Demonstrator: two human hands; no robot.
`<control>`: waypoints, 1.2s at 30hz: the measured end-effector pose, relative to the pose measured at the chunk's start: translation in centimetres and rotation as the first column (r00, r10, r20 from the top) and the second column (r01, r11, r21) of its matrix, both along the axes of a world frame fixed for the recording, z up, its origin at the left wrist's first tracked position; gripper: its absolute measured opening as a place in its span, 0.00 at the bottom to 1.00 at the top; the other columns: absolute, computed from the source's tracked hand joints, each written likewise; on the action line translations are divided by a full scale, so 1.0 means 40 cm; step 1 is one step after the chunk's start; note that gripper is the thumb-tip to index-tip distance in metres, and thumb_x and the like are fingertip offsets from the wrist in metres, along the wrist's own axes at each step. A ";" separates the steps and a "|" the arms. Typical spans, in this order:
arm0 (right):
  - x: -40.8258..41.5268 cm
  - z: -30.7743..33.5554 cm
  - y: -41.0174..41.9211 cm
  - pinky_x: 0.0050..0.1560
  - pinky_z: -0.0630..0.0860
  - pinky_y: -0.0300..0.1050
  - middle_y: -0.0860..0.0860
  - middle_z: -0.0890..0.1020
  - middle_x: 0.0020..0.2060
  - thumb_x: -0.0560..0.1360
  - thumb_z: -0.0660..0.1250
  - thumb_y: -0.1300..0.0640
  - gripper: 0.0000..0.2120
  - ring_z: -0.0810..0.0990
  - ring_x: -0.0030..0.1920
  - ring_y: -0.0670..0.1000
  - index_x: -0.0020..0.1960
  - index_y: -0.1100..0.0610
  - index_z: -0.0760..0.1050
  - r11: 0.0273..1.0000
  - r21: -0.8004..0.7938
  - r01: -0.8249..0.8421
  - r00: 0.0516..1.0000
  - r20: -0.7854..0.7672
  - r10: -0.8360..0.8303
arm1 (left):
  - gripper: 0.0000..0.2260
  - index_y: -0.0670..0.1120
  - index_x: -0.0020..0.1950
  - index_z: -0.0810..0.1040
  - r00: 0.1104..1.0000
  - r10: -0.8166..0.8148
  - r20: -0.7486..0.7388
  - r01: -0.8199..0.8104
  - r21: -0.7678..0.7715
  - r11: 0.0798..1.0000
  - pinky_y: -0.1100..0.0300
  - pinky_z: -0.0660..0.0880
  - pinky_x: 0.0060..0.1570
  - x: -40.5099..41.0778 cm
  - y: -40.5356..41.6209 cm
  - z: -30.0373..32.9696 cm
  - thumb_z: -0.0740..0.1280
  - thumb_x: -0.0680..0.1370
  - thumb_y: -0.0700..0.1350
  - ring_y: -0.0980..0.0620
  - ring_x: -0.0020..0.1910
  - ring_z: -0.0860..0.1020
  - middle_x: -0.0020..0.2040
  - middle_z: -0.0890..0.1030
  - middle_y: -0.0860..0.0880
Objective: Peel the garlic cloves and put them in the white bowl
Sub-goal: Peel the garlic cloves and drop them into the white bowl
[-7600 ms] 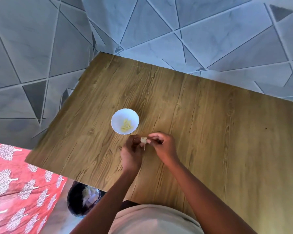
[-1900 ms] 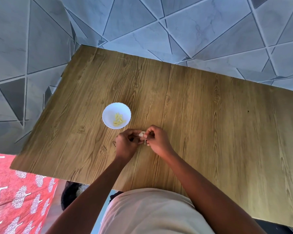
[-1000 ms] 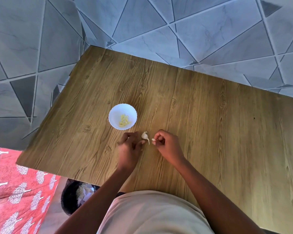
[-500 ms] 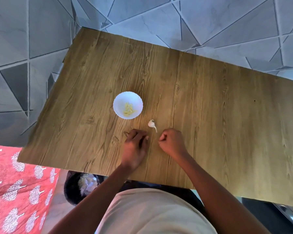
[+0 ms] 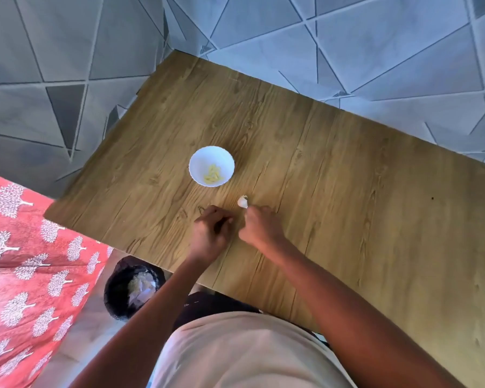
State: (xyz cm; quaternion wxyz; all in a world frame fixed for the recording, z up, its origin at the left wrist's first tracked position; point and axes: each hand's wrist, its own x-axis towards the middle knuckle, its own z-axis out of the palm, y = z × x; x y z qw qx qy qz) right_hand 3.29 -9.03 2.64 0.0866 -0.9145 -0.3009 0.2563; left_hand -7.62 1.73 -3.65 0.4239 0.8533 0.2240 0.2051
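Note:
The white bowl [image 5: 196,161] stands on the wooden table [image 5: 347,191] with several peeled yellowish cloves [image 5: 214,174] inside. A small white piece of unpeeled garlic [image 5: 242,202] lies on the table just right of and nearer than the bowl. My right hand [image 5: 261,228] is curled, and its fingertips meet the garlic's stem end; I cannot tell whether they grip it. My left hand [image 5: 212,233] rests beside it with its fingers curled in and nothing visible in them. The two hands are a small gap apart.
A black bin [image 5: 132,287] holding pale peel scraps stands on the floor below the table's near left edge. A red cloth with white tree prints [image 5: 25,261] lies at the left. Grey tiled walls [image 5: 347,46] border the table's far and left sides.
The hands pulled apart and the left hand set the garlic piece down on the table. Since half a second ago my right hand has moved up to touch it.

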 end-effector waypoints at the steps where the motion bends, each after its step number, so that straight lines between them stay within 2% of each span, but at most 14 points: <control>1: 0.021 -0.005 -0.011 0.51 0.79 0.46 0.56 0.84 0.48 0.72 0.72 0.60 0.06 0.83 0.52 0.57 0.47 0.59 0.78 0.997 0.047 0.053 0.996 -0.079 -0.049 | 0.08 0.43 0.51 0.87 1.000 0.021 0.002 -0.021 -0.030 0.999 0.62 0.77 0.44 0.000 -0.010 0.005 0.72 0.76 0.33 0.56 0.43 0.81 0.47 0.84 0.50; 5: 0.054 -0.021 -0.083 0.33 0.75 0.38 0.45 0.82 0.28 0.68 0.82 0.61 0.11 0.80 0.29 0.40 0.36 0.53 0.81 0.901 0.316 0.299 0.897 -0.416 -0.152 | 0.10 0.48 0.54 0.88 0.999 -0.016 -0.051 0.006 -0.201 0.980 0.62 0.78 0.51 0.008 -0.059 0.025 0.74 0.77 0.35 0.60 0.49 0.84 0.49 0.87 0.56; 11: -0.006 -0.056 -0.132 0.36 0.78 0.45 0.45 0.82 0.29 0.70 0.81 0.59 0.08 0.80 0.30 0.46 0.39 0.52 0.82 0.661 0.599 0.453 0.880 -0.421 -0.221 | 0.07 0.45 0.52 0.88 0.995 -0.094 0.035 0.099 -0.484 0.869 0.64 0.78 0.53 0.019 -0.054 0.063 0.72 0.79 0.35 0.55 0.49 0.86 0.47 0.88 0.52; 15: -0.020 -0.061 -0.123 0.39 0.77 0.40 0.44 0.85 0.36 0.74 0.77 0.59 0.02 0.82 0.36 0.43 0.46 0.56 0.86 0.729 0.639 0.244 0.969 -0.182 -0.166 | 0.03 0.37 0.47 0.87 0.994 -0.088 0.057 0.104 -0.621 0.777 0.56 0.80 0.45 0.023 -0.030 0.064 0.73 0.77 0.33 0.50 0.40 0.83 0.42 0.87 0.42; 18: -0.024 -0.062 -0.114 0.39 0.74 0.40 0.44 0.82 0.36 0.77 0.74 0.61 0.02 0.80 0.37 0.42 0.46 0.56 0.86 0.767 0.617 0.175 0.984 -0.141 -0.111 | 0.06 0.40 0.46 0.87 0.991 -0.129 0.029 0.123 -0.559 0.820 0.47 0.82 0.46 0.036 -0.012 0.051 0.72 0.77 0.31 0.45 0.40 0.84 0.40 0.87 0.44; 20: -0.030 -0.046 -0.105 0.37 0.72 0.40 0.43 0.80 0.32 0.78 0.73 0.61 0.07 0.77 0.33 0.42 0.41 0.54 0.83 0.773 0.580 0.256 0.964 -0.210 -0.162 | 0.08 0.43 0.46 0.87 0.988 -0.151 0.012 0.140 -0.465 0.874 0.46 0.83 0.47 0.040 -0.011 0.052 0.73 0.77 0.31 0.45 0.41 0.85 0.41 0.87 0.49; 22: -0.030 -0.024 -0.095 0.32 0.69 0.40 0.44 0.79 0.26 0.79 0.70 0.63 0.13 0.74 0.27 0.42 0.36 0.55 0.80 0.694 0.518 0.500 0.845 -0.467 -0.260 | 0.08 0.43 0.46 0.87 0.986 -0.164 0.013 0.156 -0.394 0.906 0.48 0.83 0.47 0.043 -0.010 0.060 0.72 0.76 0.31 0.48 0.42 0.85 0.42 0.87 0.52; 24: -0.031 -0.003 -0.086 0.29 0.65 0.40 0.47 0.78 0.24 0.80 0.68 0.65 0.14 0.71 0.25 0.45 0.36 0.59 0.80 0.572 0.380 0.727 0.609 -0.740 -0.283 | 0.09 0.42 0.46 0.87 0.987 -0.157 0.028 0.156 -0.367 0.917 0.51 0.82 0.48 0.048 -0.005 0.072 0.72 0.76 0.29 0.49 0.43 0.85 0.42 0.87 0.53; 26: -0.028 0.001 -0.086 0.28 0.65 0.39 0.49 0.79 0.26 0.79 0.70 0.64 0.11 0.72 0.25 0.45 0.38 0.59 0.83 0.573 0.350 0.741 0.578 -0.767 -0.279 | 0.09 0.42 0.46 0.87 0.989 -0.150 0.020 0.145 -0.393 0.908 0.52 0.82 0.49 0.054 0.004 0.074 0.72 0.76 0.29 0.49 0.43 0.86 0.42 0.87 0.52; 27: -0.021 -0.004 -0.088 0.29 0.67 0.38 0.48 0.80 0.26 0.78 0.72 0.63 0.08 0.74 0.26 0.44 0.40 0.58 0.84 0.622 0.420 0.662 0.690 -0.664 -0.286 | 0.08 0.42 0.45 0.87 0.990 -0.143 -0.004 0.128 -0.411 0.903 0.54 0.82 0.49 0.055 0.006 0.073 0.73 0.75 0.30 0.50 0.43 0.86 0.42 0.88 0.52; 29: -0.008 -0.020 -0.097 0.32 0.73 0.39 0.46 0.82 0.30 0.75 0.75 0.60 0.04 0.78 0.30 0.43 0.41 0.56 0.86 0.779 0.566 0.272 0.961 -0.205 -0.186 | 0.08 0.43 0.44 0.88 0.989 -0.120 -0.083 0.070 -0.455 0.888 0.57 0.82 0.45 0.054 0.002 0.073 0.73 0.75 0.30 0.52 0.41 0.85 0.40 0.87 0.52; 30: -0.003 -0.030 -0.100 0.33 0.75 0.41 0.47 0.83 0.31 0.74 0.73 0.60 0.05 0.79 0.31 0.45 0.40 0.56 0.85 0.824 0.566 0.038 0.996 0.041 -0.074 | 0.09 0.42 0.43 0.88 0.988 -0.098 -0.115 0.028 -0.498 0.867 0.59 0.80 0.42 0.054 -0.004 0.073 0.73 0.75 0.30 0.54 0.38 0.84 0.39 0.87 0.51; 32: 0.001 -0.032 -0.102 0.30 0.72 0.43 0.49 0.79 0.30 0.70 0.67 0.62 0.06 0.76 0.29 0.51 0.35 0.58 0.81 0.826 0.493 -0.274 0.935 0.338 0.109 | 0.08 0.40 0.42 0.87 0.988 -0.046 -0.145 -0.054 -0.615 0.787 0.61 0.78 0.39 0.055 -0.014 0.079 0.73 0.74 0.28 0.56 0.35 0.82 0.37 0.87 0.47; 36: 0.004 -0.036 -0.110 0.25 0.72 0.43 0.52 0.77 0.30 0.71 0.57 0.61 0.13 0.75 0.30 0.53 0.37 0.60 0.81 0.757 0.354 -0.550 0.762 0.583 0.281 | 0.07 0.37 0.43 0.86 0.983 0.032 -0.179 -0.153 -0.722 0.675 0.60 0.81 0.40 0.053 -0.022 0.086 0.73 0.74 0.26 0.52 0.36 0.82 0.37 0.87 0.44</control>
